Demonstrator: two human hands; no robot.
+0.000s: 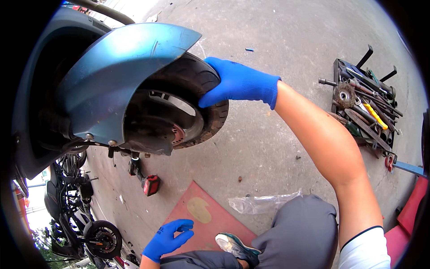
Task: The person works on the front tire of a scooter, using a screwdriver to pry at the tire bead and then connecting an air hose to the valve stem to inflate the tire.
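The front wheel's black tire [217, 121] sits under a glossy blue fender [121, 67] of a scooter at the upper left. My right hand [242, 83], in a blue knit glove, reaches across and grips this tire, fingers over the tread and thumb along the sidewall. Inside the wheel a drilled brake disc [178, 133] shows in part. Low in the view, my left hand [168, 238], also gloved in blue, hovers near my knee. Its fingers are loosely bent with a gap to the thumb, and nothing shows in it.
A tray of tools [369, 105] with a wire wheel brush [344, 95] stands at the right. A red-and-black cordless tool [151, 184] lies beneath the scooter. Near my foot are a red mat [217, 217] and a clear plastic bag [255, 204]. A motorcycle [104, 239] stands lower left.
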